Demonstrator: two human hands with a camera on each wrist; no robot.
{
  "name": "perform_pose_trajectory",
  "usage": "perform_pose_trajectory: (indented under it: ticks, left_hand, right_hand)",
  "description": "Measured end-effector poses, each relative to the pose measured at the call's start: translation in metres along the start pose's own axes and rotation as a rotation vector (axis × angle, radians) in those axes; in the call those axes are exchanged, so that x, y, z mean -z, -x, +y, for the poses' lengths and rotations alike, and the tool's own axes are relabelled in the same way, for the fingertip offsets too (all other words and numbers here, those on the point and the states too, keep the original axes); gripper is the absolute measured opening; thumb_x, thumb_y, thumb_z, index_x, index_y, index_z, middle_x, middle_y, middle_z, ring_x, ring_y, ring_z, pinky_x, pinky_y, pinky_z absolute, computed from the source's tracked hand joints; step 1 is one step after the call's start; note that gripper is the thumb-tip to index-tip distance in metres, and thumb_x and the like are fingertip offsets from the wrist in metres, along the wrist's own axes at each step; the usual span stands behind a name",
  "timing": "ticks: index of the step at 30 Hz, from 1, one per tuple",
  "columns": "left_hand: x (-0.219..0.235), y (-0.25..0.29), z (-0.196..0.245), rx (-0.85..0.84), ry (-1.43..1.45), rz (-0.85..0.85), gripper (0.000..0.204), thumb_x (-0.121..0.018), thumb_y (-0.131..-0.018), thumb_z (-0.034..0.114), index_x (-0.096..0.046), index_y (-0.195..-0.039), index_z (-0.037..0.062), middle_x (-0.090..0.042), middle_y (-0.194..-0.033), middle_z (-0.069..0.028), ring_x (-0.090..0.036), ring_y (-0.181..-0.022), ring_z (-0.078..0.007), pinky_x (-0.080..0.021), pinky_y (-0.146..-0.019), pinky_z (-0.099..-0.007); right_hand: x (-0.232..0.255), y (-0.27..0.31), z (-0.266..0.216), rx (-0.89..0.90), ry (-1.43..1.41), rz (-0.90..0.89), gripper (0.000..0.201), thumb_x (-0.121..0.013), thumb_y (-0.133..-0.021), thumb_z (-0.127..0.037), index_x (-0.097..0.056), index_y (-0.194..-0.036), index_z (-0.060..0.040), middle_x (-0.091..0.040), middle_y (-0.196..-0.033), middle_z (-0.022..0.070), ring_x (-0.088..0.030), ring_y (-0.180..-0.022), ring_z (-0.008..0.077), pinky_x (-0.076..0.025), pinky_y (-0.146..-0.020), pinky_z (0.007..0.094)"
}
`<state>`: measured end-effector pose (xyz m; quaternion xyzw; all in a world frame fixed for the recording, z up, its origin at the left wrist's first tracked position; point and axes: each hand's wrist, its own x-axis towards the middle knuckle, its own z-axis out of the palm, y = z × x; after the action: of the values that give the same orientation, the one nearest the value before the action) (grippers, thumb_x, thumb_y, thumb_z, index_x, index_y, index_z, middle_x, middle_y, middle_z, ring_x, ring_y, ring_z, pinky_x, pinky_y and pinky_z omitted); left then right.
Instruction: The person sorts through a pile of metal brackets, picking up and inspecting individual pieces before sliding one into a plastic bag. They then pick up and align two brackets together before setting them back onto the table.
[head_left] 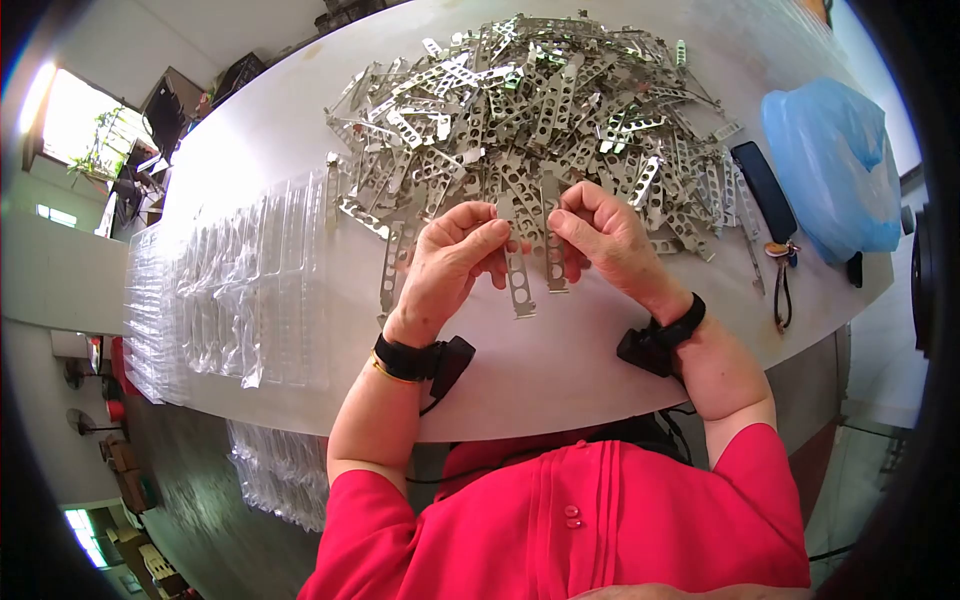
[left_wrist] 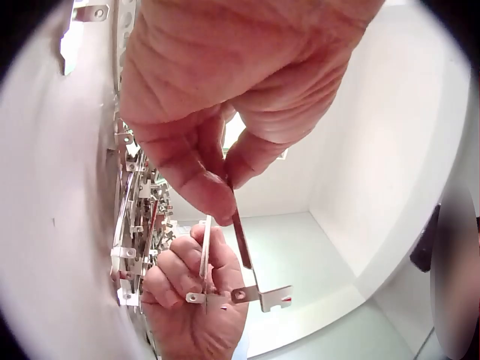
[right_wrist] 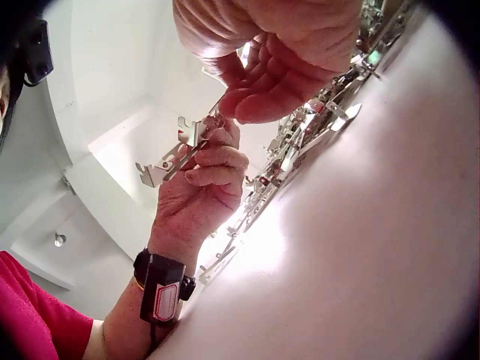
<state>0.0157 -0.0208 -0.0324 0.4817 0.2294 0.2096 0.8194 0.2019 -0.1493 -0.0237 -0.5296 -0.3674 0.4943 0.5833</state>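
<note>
My left hand (head_left: 452, 258) pinches a flat silver slot bracket (head_left: 519, 285) with a row of round holes, its lower end pointing down toward me. Beside it, my right hand (head_left: 610, 240) pinches a similar perforated bracket (head_left: 556, 258) between thumb and fingers. The two brackets hang side by side, a small gap between them in the head view. Seen from the left wrist, the left hand's bracket (left_wrist: 241, 244) ends in a bent, notched tab. Just ahead of both hands lies a large heap of loose brackets (head_left: 540, 110).
Stacked clear plastic trays (head_left: 290, 270) stand on the table (head_left: 480, 390) at the left. On the right are a blue plastic bag (head_left: 830, 165), a dark elongated case (head_left: 763, 190) and keys on a strap (head_left: 783, 255). A single bracket (head_left: 391, 270) lies left of the left hand.
</note>
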Motion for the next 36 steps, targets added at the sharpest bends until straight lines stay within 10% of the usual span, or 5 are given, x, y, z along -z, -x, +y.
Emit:
perform_pose_trajectory:
  ticks: [36]
  left_hand:
    - [0.0059, -0.0028, -0.0033, -0.009, 0.009, -0.054, 0.014, -0.056, -0.102, 0.012, -0.059, -0.113, 0.0051, -0.071, -0.088, -0.0154, -0.06, -0.055, -0.0118, -0.047, -0.045, -0.0234]
  right_hand:
    - [0.003, -0.0013, 0.0024, -0.034, 0.033, -0.058, 0.017, -0.06, -0.101, -0.023, -0.056, -0.097, -0.0064, -0.062, -0.072, 0.0007, -0.057, -0.052, 0.0066, -0.044, -0.046, 0.0213]
